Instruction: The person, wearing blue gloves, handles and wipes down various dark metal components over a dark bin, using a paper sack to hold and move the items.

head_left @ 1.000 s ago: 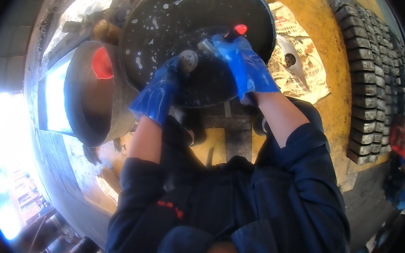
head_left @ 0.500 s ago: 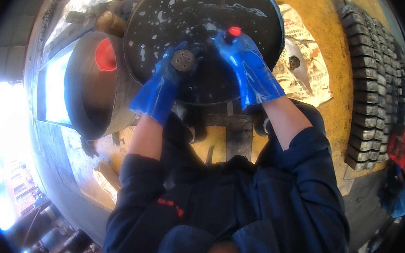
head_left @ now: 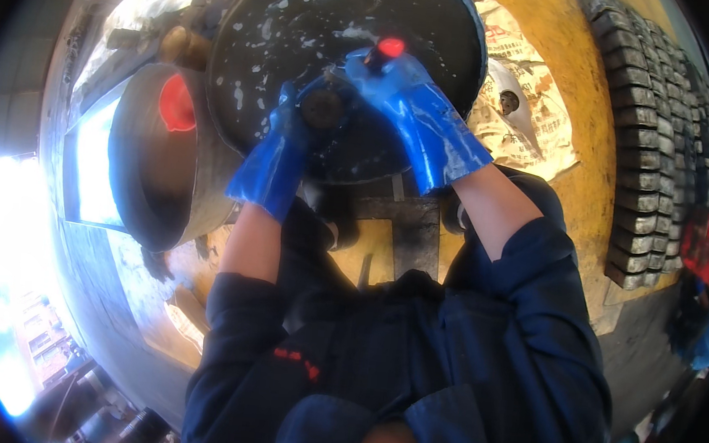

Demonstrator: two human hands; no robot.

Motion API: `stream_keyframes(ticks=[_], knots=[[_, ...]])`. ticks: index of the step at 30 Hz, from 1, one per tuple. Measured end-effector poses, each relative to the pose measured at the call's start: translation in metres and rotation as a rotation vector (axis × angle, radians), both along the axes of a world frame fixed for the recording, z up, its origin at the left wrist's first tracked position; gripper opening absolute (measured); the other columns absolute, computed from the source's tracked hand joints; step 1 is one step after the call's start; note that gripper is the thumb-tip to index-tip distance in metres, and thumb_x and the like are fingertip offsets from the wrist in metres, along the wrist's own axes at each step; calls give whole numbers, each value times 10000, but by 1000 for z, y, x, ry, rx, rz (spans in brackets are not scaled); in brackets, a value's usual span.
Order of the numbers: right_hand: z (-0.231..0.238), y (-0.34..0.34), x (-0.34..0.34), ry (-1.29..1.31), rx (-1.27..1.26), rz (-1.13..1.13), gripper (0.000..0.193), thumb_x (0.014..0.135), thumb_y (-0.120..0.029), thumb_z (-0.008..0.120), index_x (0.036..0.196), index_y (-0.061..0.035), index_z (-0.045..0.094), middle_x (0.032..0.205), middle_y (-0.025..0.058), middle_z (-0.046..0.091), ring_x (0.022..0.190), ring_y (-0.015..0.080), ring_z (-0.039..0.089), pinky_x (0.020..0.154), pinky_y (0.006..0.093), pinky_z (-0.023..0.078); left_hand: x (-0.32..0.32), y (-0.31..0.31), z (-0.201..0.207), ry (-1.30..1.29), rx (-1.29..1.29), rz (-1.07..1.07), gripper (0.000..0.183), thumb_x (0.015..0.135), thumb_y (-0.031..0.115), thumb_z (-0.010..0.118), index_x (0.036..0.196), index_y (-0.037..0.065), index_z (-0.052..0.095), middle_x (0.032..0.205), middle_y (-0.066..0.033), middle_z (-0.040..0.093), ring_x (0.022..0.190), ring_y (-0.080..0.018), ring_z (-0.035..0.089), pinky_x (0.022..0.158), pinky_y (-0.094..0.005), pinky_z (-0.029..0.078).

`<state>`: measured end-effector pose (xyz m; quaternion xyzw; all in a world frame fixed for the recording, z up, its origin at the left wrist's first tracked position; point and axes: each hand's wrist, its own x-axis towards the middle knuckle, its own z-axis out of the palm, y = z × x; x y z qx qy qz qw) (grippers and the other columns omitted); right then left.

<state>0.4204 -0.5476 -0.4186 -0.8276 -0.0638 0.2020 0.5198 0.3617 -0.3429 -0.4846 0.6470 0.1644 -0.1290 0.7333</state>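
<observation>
Both my hands wear blue rubber gloves and work over a wide black tub [head_left: 481, 43] of dark liquid flecked with foam. My left hand [head_left: 282, 135] is closed round a dark round metal part [head_left: 322, 109], its flat face turned up. In my right hand [head_left: 408, 95] is a dark tool with a red round end [head_left: 391, 47]; its kind cannot be made out. The right fingers, blurred, are close to the far side of the metal part. Whether the tool touches it is unclear.
Left of the tub stands a large grey drum [head_left: 154, 195] with a red plastic vessel [head_left: 177, 105] inside its rim. On the right, a paper sack [head_left: 540, 128] bears a round holed part [head_left: 508, 102]. Stacked metal blocks [head_left: 640, 162] and a red object [head_left: 701, 243] lie farther right.
My right hand has moved left, toward the metal part in my left hand. That part's face has darkened and its holes no longer show clearly. The view has shifted slightly.
</observation>
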Motion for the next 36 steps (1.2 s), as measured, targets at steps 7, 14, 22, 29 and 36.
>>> stream_keyframes(ticks=[7,14,22,29,36], knots=[[-33,6,-11,-207,142,147,320,935,-417,656,963,-113,750,898,173,741,880,342,733,749,413,584,-1,-2,6,-2,-21,0,417,997,144,609,1407,70,597,1342,-165,660,1234,-317,627,1042,-410,512],[2,-30,-4,-233,25,-205,340,941,-409,606,1058,-123,747,1083,160,747,1002,364,721,896,448,580,-1,-13,9,-126,40,-80,402,1012,173,596,1403,80,604,1348,-170,659,1249,-331,623,1059,-416,501],[-3,-23,-15,-394,-68,-52,234,842,-356,727,980,-176,783,968,148,767,889,349,753,768,483,604,14,19,54,-963,1522,-357,364,971,188,672,1314,67,665,1372,-201,639,1305,-392,582,1124,-465,443],[1,-35,-27,-334,-246,266,262,798,-257,743,1044,-195,812,988,78,786,912,340,763,676,464,574,125,-7,110,-1076,1927,-712,302,925,220,724,1220,153,732,1325,-156,679,1298,-392,590,1060,-456,510],[-63,5,-25,-515,-175,252,151,815,-227,707,928,-211,806,895,38,767,824,281,756,583,454,531,174,-196,119,-1256,1342,-959,299,933,232,723,1205,108,727,1283,-155,698,1231,-351,641,1057,-445,501]])
